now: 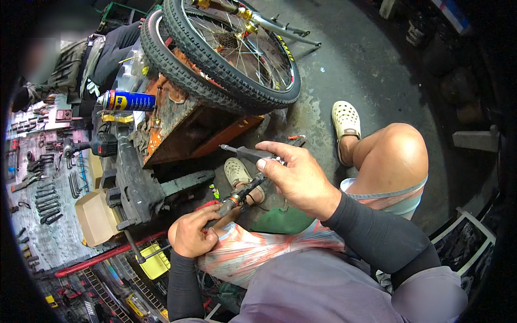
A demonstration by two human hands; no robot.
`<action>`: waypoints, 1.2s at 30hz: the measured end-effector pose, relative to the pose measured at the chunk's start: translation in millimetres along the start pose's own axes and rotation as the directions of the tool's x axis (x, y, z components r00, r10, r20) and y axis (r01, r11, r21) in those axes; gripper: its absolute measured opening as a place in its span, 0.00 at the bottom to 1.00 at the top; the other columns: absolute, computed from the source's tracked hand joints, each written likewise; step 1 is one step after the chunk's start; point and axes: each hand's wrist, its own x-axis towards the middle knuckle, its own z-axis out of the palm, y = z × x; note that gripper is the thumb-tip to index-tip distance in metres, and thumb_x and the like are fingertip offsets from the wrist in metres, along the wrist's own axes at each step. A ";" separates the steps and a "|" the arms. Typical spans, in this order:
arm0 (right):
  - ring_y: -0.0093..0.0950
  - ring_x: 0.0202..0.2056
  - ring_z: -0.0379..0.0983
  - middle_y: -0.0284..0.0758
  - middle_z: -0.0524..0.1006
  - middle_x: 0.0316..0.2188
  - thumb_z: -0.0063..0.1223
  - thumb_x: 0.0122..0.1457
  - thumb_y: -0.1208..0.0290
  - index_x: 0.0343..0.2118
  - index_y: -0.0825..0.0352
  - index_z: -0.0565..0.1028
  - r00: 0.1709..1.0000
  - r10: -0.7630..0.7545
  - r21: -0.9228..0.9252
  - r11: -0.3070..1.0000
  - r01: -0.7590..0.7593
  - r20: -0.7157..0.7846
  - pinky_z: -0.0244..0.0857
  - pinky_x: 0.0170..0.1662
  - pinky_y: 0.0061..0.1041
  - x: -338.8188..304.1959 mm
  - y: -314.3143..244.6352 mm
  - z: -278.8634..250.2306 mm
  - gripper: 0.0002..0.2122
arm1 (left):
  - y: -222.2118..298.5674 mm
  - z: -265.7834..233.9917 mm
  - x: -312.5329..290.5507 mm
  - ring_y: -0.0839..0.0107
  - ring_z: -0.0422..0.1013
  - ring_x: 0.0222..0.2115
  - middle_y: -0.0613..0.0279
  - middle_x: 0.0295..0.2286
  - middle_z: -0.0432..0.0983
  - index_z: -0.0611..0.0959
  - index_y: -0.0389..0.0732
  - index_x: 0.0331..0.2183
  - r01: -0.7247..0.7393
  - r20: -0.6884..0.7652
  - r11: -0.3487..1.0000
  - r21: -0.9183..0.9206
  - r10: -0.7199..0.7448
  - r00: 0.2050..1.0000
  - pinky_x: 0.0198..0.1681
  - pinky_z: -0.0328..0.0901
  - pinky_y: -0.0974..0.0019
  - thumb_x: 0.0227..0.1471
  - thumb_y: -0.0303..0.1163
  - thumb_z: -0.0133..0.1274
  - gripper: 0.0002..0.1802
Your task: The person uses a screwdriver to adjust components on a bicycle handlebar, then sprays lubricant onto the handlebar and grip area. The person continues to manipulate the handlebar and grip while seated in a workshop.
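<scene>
L hand (196,231) closed round dark bar (237,198), which runs betw. both hands above lap. Grey tool (252,155), tip clear of bar, gripped in R hand (301,177). Prob. mid-job: 1 bar & 1 tool in hand; amt. left unclear.

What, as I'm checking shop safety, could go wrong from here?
The tool in the right hand ends in a thin metal tip; a slip might poke or scratch something. The rod in the left hand, if dropped, could strike the left clog. The two wheels sit close together, so a bump might shift both.
</scene>
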 end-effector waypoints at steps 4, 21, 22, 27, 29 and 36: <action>0.15 0.25 0.71 0.26 0.77 0.27 0.58 0.71 0.63 0.66 0.71 0.75 1.000 -0.007 0.004 1.000 0.007 -0.009 0.66 0.29 0.23 1.1 3.7 0.8 0.25 | 3.5 -6.9 2.5 0.51 0.86 0.39 0.48 0.48 0.88 0.89 0.36 0.39 0.146 0.036 0.989 -0.014 -0.145 0.989 0.37 0.79 0.59 0.36 0.21 0.55 0.22; 0.15 0.25 0.70 0.26 0.77 0.27 0.59 0.71 0.64 0.67 0.70 0.75 1.000 -0.010 -0.008 1.000 0.010 -0.008 0.66 0.28 0.22 1.8 0.5 -0.6 0.24 | -11.4 -4.2 7.9 0.51 0.86 0.44 0.47 0.48 0.88 0.88 0.34 0.41 0.115 -0.011 0.990 -0.078 -0.116 0.993 0.44 0.79 0.60 0.38 0.22 0.51 0.24; 0.15 0.25 0.70 0.26 0.78 0.27 0.59 0.71 0.64 0.66 0.70 0.75 1.000 -0.008 -0.009 1.000 0.008 -0.010 0.66 0.28 0.22 1.6 0.3 -0.7 0.24 | -11.9 -3.9 7.5 0.51 0.86 0.44 0.46 0.48 0.88 0.87 0.33 0.42 0.113 -0.010 0.990 -0.080 -0.114 0.993 0.42 0.78 0.62 0.38 0.23 0.50 0.25; 0.16 0.25 0.71 0.26 0.78 0.29 0.58 0.71 0.66 0.66 0.70 0.76 1.000 -0.006 0.011 1.000 0.007 -0.026 0.67 0.29 0.22 2.3 1.6 -0.9 0.23 | -13.1 -3.2 8.6 0.48 0.85 0.46 0.45 0.46 0.88 0.88 0.32 0.40 0.086 -0.039 0.992 -0.092 -0.090 0.995 0.52 0.78 0.56 0.39 0.22 0.54 0.22; 0.16 0.26 0.71 0.26 0.78 0.29 0.58 0.71 0.66 0.66 0.70 0.76 0.999 -0.018 0.021 1.000 0.019 -0.034 0.67 0.30 0.23 3.1 3.0 -1.0 0.23 | -15.9 -3.1 8.9 0.48 0.85 0.46 0.44 0.46 0.88 0.87 0.32 0.40 0.082 -0.060 0.989 -0.119 -0.089 0.994 0.53 0.78 0.55 0.39 0.22 0.55 0.21; 0.16 0.25 0.70 0.26 0.77 0.27 0.57 0.71 0.67 0.66 0.71 0.76 1.000 0.006 0.025 1.000 -0.006 -0.009 0.66 0.30 0.24 1.6 -2.8 -3.8 0.23 | -20.6 -37.0 31.1 0.50 0.86 0.42 0.43 0.41 0.88 0.86 0.32 0.38 0.116 -0.117 0.988 -0.100 -0.127 0.985 0.51 0.78 0.56 0.40 0.23 0.57 0.18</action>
